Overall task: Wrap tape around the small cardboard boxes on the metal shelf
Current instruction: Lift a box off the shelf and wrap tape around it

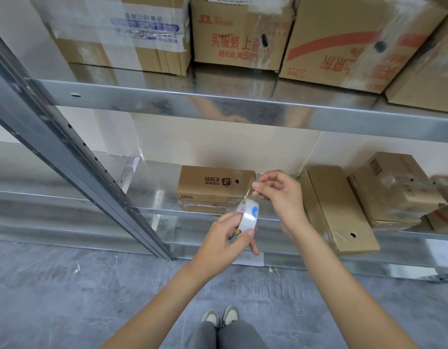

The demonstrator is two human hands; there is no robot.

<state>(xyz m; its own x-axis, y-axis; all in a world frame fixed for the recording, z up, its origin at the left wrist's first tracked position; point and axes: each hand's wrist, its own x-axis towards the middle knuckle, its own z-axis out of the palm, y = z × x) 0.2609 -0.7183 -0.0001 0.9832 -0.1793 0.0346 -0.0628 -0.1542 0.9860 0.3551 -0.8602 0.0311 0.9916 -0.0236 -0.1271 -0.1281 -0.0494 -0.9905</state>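
Tape roll [248, 216], gripped by the left hand [225, 241] at frame centre, lies just below-left of the right hand [278, 195] pinching its free end, nearest the small cardboard box [207, 191] behind.

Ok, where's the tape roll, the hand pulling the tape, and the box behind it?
tape roll [248, 215], head view, its flat side
right hand [280, 195], head view, its back
small box [207, 190], head view, its front face

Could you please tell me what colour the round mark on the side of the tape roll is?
Blue, on the white tape roll, seen in the head view.
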